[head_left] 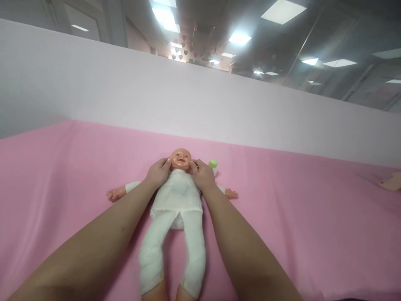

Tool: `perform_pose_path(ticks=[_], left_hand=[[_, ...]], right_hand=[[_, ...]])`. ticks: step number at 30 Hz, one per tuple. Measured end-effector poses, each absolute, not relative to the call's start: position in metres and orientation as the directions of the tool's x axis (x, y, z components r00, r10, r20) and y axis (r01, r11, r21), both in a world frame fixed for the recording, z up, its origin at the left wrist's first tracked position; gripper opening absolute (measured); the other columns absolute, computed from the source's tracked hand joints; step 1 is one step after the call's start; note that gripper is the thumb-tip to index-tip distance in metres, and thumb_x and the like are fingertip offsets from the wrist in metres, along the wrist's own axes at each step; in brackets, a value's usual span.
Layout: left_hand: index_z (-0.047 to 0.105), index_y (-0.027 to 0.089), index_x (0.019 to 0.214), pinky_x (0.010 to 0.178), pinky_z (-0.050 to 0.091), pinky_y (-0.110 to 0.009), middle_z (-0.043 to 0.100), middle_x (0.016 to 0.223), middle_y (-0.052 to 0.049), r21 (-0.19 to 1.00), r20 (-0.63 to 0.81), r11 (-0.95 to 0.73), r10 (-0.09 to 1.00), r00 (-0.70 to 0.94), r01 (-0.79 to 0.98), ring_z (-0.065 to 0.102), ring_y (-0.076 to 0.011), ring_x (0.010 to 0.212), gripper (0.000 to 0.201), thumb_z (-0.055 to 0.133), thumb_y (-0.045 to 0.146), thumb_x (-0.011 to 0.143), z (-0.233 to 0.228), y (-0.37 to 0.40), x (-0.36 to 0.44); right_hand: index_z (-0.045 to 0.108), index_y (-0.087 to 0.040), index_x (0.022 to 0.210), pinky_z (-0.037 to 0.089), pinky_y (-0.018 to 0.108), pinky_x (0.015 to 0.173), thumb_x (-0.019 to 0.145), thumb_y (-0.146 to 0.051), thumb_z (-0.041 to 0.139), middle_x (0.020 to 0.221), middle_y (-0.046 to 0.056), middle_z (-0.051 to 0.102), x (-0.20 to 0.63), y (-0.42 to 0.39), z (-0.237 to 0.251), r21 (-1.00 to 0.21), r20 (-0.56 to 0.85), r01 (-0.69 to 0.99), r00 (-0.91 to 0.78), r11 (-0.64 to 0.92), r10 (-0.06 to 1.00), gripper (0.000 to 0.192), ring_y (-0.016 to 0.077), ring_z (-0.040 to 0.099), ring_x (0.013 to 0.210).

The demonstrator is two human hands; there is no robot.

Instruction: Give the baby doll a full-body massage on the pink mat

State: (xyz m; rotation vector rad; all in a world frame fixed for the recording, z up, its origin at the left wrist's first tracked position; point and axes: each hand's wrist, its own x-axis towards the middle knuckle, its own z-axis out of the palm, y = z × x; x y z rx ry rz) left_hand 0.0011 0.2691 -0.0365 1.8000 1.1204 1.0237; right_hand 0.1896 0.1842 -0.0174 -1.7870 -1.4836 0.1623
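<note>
1. The pink sheet (313, 217) is the broadest thing before me, spreading from 9 o'clock round to 3.
2. At 12 o'clock, beyond the sheet, the white wall (188, 100) crosses the view, bright ceiling lights (239, 39) above it.
3. The doll (179, 192) lies face up at the middle of the sheet — white clothes, head to 12, legs to 6, arms toward 9 and 3.
4. The left hand (159, 172), at the chest's 10 to 11, holds the head's side, thumb and bent fingers drawn narrow.
5. The right hand (203, 173), at 2, matches it, narrow against the other side — some fingertips are hidden.
6. Far out at 3 o'clock sits a pale object (391, 182), cut off by the edge.
7. The green-topped container (213, 164) stands just beside the right hand, at its 2 o'clock.
</note>
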Motion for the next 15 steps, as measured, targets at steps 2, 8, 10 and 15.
perform_pose_path(ticks=[2, 8, 10, 15], left_hand=[[0.072, 0.022, 0.106, 0.094, 0.048, -0.041, 0.076, 0.106, -0.008, 0.862, 0.263, -0.361, 0.918, 0.297, 0.355, 0.068, -0.0277, 0.102, 0.045, 0.042, 0.055, 0.096, -0.033, 0.265, 0.0], [0.067, 0.021, 0.115, 0.101, 0.045, -0.042, 0.068, 0.123, -0.012, 0.81, 0.418, -0.428, 0.901, 0.116, 0.402, 0.063, -0.0291, 0.113, 0.037, 0.049, 0.045, 0.093, -0.016, 0.247, -0.002], [0.068, 0.022, 0.105, 0.1, 0.045, -0.041, 0.069, 0.117, -0.01, 0.787, 0.48, -0.475, 0.872, 0.092, 0.393, 0.063, -0.0282, 0.109, 0.031, 0.051, 0.044, 0.092, -0.006, 0.237, 0.001], [0.064, 0.023, 0.088, 0.089, 0.049, -0.035, 0.07, 0.097, -0.006, 0.895, 0.397, -0.426, 0.896, 0.201, 0.132, 0.064, -0.0235, 0.095, 0.027, 0.051, 0.046, 0.093, 0.022, 0.202, 0.037]], right_hand=[[0.069, -0.024, 0.116, 0.047, 0.034, 0.092, 0.101, -0.049, 0.047, 0.108, 0.007, 0.075, 0.189, 0.177, -0.014, -0.542, 0.468, 0.839, 0.263, 0.039, 0.844, 0.036, 0.0232, 0.067, 0.104], [0.056, -0.017, 0.138, 0.039, 0.043, 0.114, 0.089, -0.045, 0.066, 0.137, 0.014, 0.062, 0.219, 0.15, -0.014, -0.389, 0.666, 0.917, 0.214, 0.087, 0.715, 0.057, 0.0297, 0.051, 0.131], [0.045, -0.017, 0.148, 0.037, 0.046, 0.117, 0.082, -0.049, 0.073, 0.145, 0.015, 0.055, 0.233, 0.144, -0.015, -0.414, 0.672, 0.909, 0.27, 0.047, 0.69, 0.078, 0.0313, 0.045, 0.138], [0.03, -0.023, 0.158, 0.033, 0.047, 0.122, 0.083, -0.036, 0.068, 0.162, 0.01, 0.036, 0.249, 0.144, -0.017, -0.443, 0.543, 0.896, 0.287, -0.021, 0.789, 0.085, 0.0297, 0.033, 0.149]])
